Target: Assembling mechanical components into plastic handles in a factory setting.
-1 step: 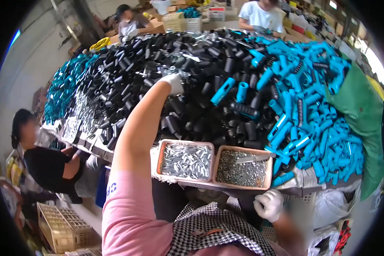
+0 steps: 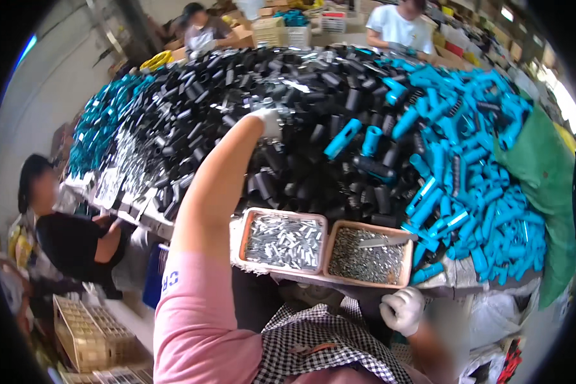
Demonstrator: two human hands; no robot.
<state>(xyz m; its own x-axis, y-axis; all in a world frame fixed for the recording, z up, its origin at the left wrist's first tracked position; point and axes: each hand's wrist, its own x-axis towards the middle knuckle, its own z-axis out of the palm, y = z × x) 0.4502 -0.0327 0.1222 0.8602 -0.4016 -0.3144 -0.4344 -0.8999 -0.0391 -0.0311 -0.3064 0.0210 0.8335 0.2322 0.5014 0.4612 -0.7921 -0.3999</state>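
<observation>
Reaching with the left hand (image 2: 271, 123), white-gloved, just short of twelve o'clock from the middle of the head view, in among a broad heap of black tubular parts (image 2: 264, 185). Blurs at the fingertips into dark and shiny pieces, so cannot tell whether open, closed or gripping anything. Holding the right hand (image 2: 403, 310), also white-gloved, between four and five o'clock, below the near edge of the heap, with fingers curled in toward the palm; cannot tell whether anything is inside. Has just beyond that hand, toward eleven o'clock from it, a pinkish tray (image 2: 408, 265) of small metal bits, with a flat pale strip (image 2: 383, 242) lying across its far part. Shows at six o'clock, close beside that one, another tray (image 2: 244, 242) filled with short silvery pieces. Spreads toward two and three o'clock into bright blue tubular parts (image 2: 477, 205), next to a green cloth (image 2: 537, 192), and toward ten o'clock into dark teal parts (image 2: 102, 125). Includes co-workers at eleven (image 2: 205, 32), one (image 2: 397, 29) and nearly nine o'clock (image 2: 70, 246).
</observation>
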